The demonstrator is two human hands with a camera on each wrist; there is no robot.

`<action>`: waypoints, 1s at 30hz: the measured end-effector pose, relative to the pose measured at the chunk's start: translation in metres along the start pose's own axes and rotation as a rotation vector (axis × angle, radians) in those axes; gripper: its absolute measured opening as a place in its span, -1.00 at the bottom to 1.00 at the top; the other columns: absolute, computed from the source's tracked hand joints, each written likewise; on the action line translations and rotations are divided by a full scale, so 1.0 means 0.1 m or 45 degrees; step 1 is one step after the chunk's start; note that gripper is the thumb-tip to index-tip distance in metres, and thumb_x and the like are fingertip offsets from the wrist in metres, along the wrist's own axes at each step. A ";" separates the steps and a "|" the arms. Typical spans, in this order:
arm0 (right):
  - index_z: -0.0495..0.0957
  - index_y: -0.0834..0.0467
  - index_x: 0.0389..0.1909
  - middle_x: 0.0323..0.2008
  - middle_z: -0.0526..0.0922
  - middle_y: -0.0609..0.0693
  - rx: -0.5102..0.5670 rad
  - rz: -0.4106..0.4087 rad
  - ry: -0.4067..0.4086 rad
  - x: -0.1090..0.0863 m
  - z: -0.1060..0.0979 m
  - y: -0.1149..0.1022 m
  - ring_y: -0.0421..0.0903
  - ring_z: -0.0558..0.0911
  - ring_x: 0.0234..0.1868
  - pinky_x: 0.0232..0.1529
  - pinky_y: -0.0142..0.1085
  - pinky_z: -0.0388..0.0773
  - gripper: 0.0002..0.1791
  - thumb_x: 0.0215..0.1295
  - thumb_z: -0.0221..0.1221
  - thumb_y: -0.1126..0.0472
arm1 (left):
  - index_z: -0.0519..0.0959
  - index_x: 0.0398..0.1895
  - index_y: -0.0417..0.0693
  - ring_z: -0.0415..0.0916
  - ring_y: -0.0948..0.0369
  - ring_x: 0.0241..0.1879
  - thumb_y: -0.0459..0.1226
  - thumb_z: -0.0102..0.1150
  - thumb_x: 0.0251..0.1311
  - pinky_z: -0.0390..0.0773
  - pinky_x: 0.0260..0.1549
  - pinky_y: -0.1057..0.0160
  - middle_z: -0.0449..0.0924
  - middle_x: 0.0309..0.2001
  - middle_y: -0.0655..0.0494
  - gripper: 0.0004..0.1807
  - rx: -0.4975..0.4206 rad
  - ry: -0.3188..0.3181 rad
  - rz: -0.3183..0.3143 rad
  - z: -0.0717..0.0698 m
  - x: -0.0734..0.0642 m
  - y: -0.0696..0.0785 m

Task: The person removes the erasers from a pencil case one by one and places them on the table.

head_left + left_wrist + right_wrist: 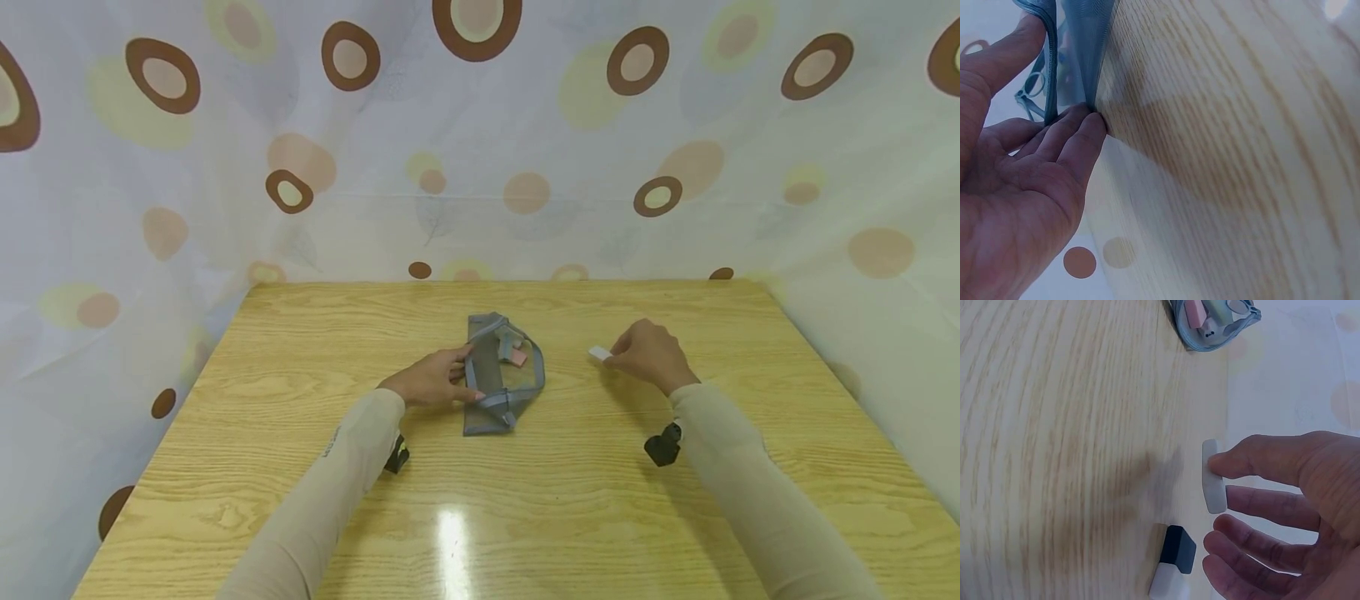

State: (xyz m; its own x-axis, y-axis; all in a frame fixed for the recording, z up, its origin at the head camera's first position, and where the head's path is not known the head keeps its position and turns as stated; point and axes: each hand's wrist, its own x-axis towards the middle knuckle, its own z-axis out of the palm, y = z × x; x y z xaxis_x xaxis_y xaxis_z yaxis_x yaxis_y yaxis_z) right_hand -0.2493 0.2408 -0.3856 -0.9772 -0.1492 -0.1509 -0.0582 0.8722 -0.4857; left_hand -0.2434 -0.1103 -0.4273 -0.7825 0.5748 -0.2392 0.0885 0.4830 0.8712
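Note:
A grey-blue mesh zip pouch [486,375] lies on the table with its mouth spread open. Small items show inside it, among them a pink block [518,357]; the others are too small to tell. My left hand [431,377] holds the pouch's near-left rim, thumb and fingers set apart along the edge. To the right of the pouch, my right hand [651,354] pinches a white eraser [1213,478] between thumb and index finger, above the table. Below that hand in the right wrist view lies a black-and-white block [1175,556], hidden in the head view.
The wood-grain table [570,500] reaches back to a patterned curtain [495,167], which also hangs along both sides. A dark camera sits at each wrist, the right one [663,446] close over the tabletop.

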 end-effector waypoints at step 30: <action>0.74 0.39 -0.22 -0.23 0.75 0.29 -0.025 0.031 -0.027 -0.01 0.07 0.06 0.13 0.69 -0.30 -0.29 0.01 0.68 -0.70 0.22 0.36 0.19 | -0.19 0.63 -0.21 0.09 -0.13 0.51 -0.28 0.35 0.31 0.31 0.41 0.03 -0.09 0.60 -0.17 0.06 0.017 0.002 0.001 0.00 -0.02 0.03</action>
State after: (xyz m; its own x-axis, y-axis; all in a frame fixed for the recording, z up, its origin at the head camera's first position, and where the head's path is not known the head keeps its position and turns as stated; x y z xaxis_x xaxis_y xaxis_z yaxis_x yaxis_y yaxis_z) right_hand -0.2472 0.2429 -0.3946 -0.9738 -0.1377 -0.1808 -0.0388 0.8845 -0.4650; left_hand -0.2415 -0.1106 -0.4244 -0.7835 0.5741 -0.2378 0.0974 0.4914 0.8654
